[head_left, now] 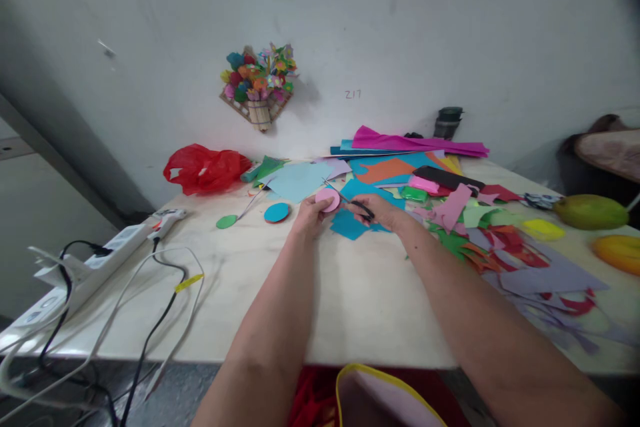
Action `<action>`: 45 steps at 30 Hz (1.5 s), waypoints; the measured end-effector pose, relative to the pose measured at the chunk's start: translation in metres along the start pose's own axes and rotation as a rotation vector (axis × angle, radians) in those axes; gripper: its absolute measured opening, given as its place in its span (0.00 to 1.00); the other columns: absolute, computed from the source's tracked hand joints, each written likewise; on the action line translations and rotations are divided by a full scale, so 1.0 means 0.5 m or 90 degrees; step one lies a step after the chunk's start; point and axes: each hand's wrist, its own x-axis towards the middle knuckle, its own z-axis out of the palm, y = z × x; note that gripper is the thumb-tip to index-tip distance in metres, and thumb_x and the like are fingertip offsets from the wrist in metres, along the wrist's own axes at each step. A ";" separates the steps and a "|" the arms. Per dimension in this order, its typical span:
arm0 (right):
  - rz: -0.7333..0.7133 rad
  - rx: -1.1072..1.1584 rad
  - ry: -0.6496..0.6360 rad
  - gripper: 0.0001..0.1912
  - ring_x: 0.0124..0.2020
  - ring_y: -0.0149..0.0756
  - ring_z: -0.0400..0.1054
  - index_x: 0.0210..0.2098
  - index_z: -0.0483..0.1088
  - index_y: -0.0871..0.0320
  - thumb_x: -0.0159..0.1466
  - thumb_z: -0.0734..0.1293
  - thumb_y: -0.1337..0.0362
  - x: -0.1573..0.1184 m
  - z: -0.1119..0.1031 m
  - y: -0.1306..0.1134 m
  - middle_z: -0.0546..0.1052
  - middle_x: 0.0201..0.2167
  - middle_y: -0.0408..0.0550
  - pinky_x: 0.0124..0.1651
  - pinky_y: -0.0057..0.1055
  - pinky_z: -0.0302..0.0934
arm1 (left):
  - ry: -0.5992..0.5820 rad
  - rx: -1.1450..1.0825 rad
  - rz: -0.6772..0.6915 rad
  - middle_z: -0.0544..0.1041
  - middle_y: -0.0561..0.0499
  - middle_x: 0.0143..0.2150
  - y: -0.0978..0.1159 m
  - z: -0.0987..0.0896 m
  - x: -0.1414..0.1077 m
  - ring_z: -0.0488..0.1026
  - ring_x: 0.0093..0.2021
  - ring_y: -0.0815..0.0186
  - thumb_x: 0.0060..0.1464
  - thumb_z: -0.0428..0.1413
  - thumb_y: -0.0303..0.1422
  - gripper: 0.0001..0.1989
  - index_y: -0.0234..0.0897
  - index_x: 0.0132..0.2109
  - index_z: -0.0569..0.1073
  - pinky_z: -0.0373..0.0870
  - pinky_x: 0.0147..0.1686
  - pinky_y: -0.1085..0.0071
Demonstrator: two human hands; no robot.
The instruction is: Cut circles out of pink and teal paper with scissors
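My left hand (311,215) pinches a pink paper circle (327,198) over the middle of the table. Black-handled scissors (364,209) are in my right hand (376,209), with their blades pointing up and left beside the circle's right edge. Whether the blades touch the paper I cannot tell. Blue paper pieces (350,223) lie under and behind my hands. To the left rest a blue paper circle (277,213) and a green paper circle (227,221) near a thin stick. A light blue sheet (299,180) lies just beyond.
Paper scraps (500,250) spread over the table's right side, near a black phone (449,178) and two fruits, one a green mango-like fruit (590,211). A red plastic bag (205,169) sits back left. A power strip (95,267) with cables occupies the left edge.
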 end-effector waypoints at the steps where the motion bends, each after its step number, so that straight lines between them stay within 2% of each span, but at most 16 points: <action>1: -0.004 0.001 -0.001 0.20 0.12 0.25 0.56 0.21 0.63 0.57 0.51 0.72 0.51 0.000 0.000 0.000 0.66 0.13 0.40 0.15 0.25 0.46 | 0.000 0.001 -0.002 0.80 0.42 0.33 0.001 0.000 0.000 0.78 0.32 0.63 0.39 0.67 0.24 0.12 0.25 0.34 0.77 0.76 0.37 0.68; 15: -0.004 -0.004 -0.003 0.20 0.13 0.24 0.55 0.20 0.62 0.57 0.52 0.73 0.52 0.002 -0.007 0.005 0.65 0.13 0.39 0.15 0.25 0.47 | -0.001 -0.005 -0.005 0.81 0.42 0.32 0.007 0.003 -0.005 0.79 0.33 0.62 0.39 0.67 0.24 0.12 0.27 0.34 0.76 0.77 0.39 0.67; 25: 0.003 0.008 0.007 0.17 0.13 0.24 0.54 0.21 0.64 0.58 0.53 0.73 0.55 0.001 -0.006 0.002 0.65 0.13 0.39 0.15 0.25 0.46 | 0.003 0.049 -0.026 0.80 0.42 0.31 0.002 -0.011 0.004 0.79 0.28 0.63 0.45 0.66 0.26 0.11 0.26 0.38 0.76 0.76 0.28 0.74; 31: 0.009 0.008 0.012 0.16 0.12 0.24 0.54 0.21 0.64 0.58 0.53 0.72 0.55 -0.002 -0.001 -0.004 0.65 0.12 0.39 0.15 0.25 0.45 | 0.020 0.057 -0.016 0.79 0.43 0.30 -0.001 -0.014 0.007 0.79 0.28 0.64 0.45 0.66 0.27 0.13 0.26 0.39 0.76 0.75 0.28 0.75; 37: 0.049 0.025 0.010 0.14 0.12 0.25 0.55 0.22 0.64 0.58 0.54 0.69 0.56 -0.017 0.007 -0.025 0.65 0.12 0.40 0.15 0.25 0.44 | 0.026 0.062 -0.017 0.80 0.42 0.31 0.002 -0.011 0.005 0.79 0.28 0.64 0.45 0.66 0.27 0.11 0.27 0.38 0.76 0.75 0.28 0.74; 45: 0.051 0.035 0.013 0.15 0.12 0.25 0.55 0.21 0.64 0.58 0.55 0.69 0.56 -0.017 0.011 -0.028 0.66 0.13 0.41 0.15 0.25 0.45 | 0.033 0.055 -0.019 0.79 0.44 0.29 0.005 -0.001 -0.001 0.78 0.26 0.65 0.45 0.65 0.25 0.10 0.27 0.36 0.76 0.74 0.27 0.75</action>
